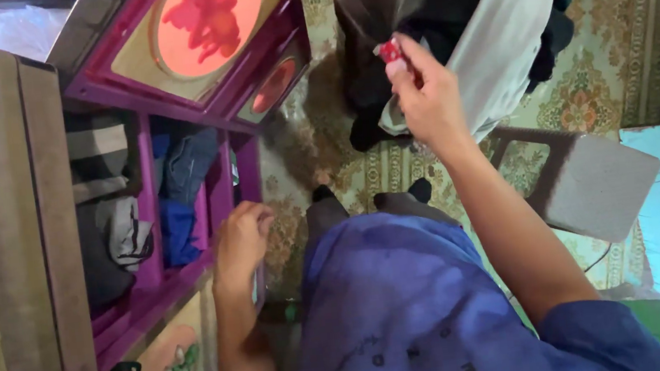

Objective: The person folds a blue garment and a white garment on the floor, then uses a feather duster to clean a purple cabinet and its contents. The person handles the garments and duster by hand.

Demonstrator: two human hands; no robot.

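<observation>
Pinching a small red object [390, 51] between right-hand fingers [408, 69].

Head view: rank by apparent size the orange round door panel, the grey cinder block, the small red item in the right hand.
1. Orange round door panel and grey cinder block: look alike in extent, and their distances from the camera differ, so unranked.
2. Small red item, pinched in the right hand: clearly smallest.

- No packages, signs or screens showed
- One label: a small red tag [390, 51] with a white edge, pinched in the right hand [423, 92] at top centre, partly hidden by fingertips
</observation>
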